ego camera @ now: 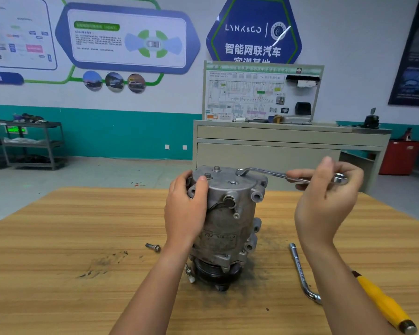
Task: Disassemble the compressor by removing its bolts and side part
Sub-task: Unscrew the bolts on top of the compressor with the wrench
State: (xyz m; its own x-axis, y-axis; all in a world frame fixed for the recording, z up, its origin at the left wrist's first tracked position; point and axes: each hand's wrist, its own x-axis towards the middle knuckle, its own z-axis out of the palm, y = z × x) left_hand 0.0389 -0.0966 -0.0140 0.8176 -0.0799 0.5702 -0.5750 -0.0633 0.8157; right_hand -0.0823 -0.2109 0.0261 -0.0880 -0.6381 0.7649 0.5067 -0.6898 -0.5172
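A grey metal compressor (pixel 230 213) stands upright on the wooden table (pixel 58 250), pulley end down. Its top cover carries several bolts; two stand at the left (pixel 217 169). My left hand (pixel 185 211) grips the compressor's upper left side, thumb on the cover's edge. A ring wrench (pixel 271 174) sits with one end on the right top bolt (pixel 239 172). My right hand (pixel 324 201) holds the wrench's far end, fingers curled round the handle. One loose bolt (pixel 153 247) lies on the table left of the compressor.
An L-shaped socket wrench (pixel 301 272) lies right of the compressor. A yellow-handled tool (pixel 385 303) lies at the table's right front edge. Dark grime marks the tabletop around the compressor. A grey cabinet (pixel 276 141) with a display board stands behind the table.
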